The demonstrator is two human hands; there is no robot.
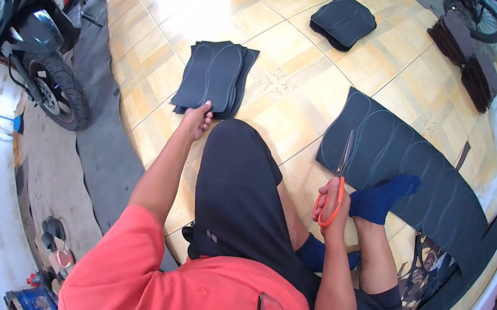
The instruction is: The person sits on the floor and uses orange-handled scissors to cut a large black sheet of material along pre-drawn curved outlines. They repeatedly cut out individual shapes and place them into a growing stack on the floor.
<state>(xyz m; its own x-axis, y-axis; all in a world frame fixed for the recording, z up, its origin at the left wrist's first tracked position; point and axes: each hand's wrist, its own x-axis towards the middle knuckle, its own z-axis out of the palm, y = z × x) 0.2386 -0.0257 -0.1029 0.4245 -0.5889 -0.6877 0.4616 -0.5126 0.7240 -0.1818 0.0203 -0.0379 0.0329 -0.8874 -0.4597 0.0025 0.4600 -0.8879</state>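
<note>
My left hand [197,120] is at the near edge of a stack of black sheet pieces [214,77], its fingers closed on the edge of the top piece. Pale curved sole-like outlines are drawn on that piece. In my right hand [334,203] is a pair of scissors [343,164] with orange handles, the blades pointing away from me and looking nearly closed. Under the blades lies a long black sheet [388,145] marked with a row of similar outlines. My foot in a blue sock [386,194] rests on that sheet.
A second pile of black pieces [343,21] sits farther off on the tiled floor [290,63]. A motorcycle [37,21] stands on a grey mat at the left. Black scraps [425,260] lie right of my leg. A bundle of dark sheets [464,63] is at the far right.
</note>
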